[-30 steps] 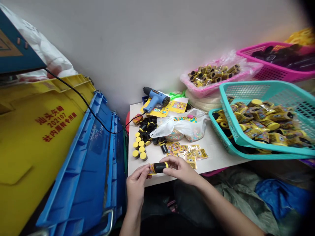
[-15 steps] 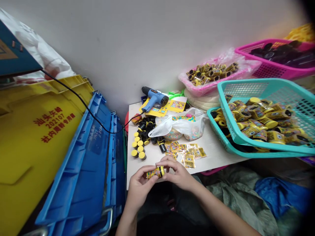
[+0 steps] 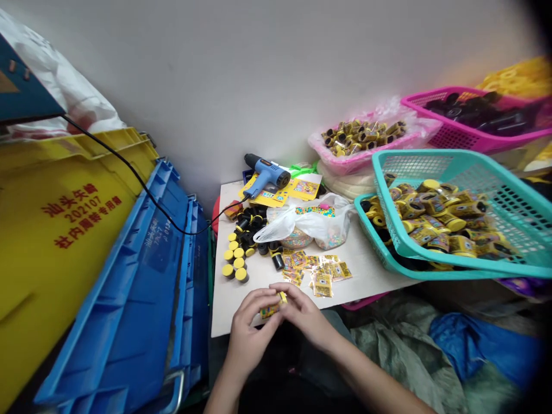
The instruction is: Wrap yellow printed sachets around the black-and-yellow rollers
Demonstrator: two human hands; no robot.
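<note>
Just over the table's front edge, both hands are closed around a small yellow-capped tube (image 3: 269,311) with a colourful printed sleeve. My left hand (image 3: 252,322) wraps its body, its fingers covering much of it. My right hand (image 3: 304,316) has its thumb and fingers at the capped end. Beyond them lie flat printed yellow sleeves (image 3: 322,284) in a loose pile. Several black tubes with yellow caps (image 3: 239,263) stand to the left, next to a heap of black pieces (image 3: 257,220).
A blue heat gun (image 3: 268,174) rests on printed cards at the back. Plastic bags of coloured beads (image 3: 332,233) sit mid-table. Turquoise baskets (image 3: 388,230) of finished-looking tubes stand right, with pink baskets (image 3: 452,138) behind. Blue crates (image 3: 125,299) and a black cord line the left.
The left fingers have come over the tube, and the right hand has closed in around its capped end. Less of the tube shows now. The view has shifted slightly.
</note>
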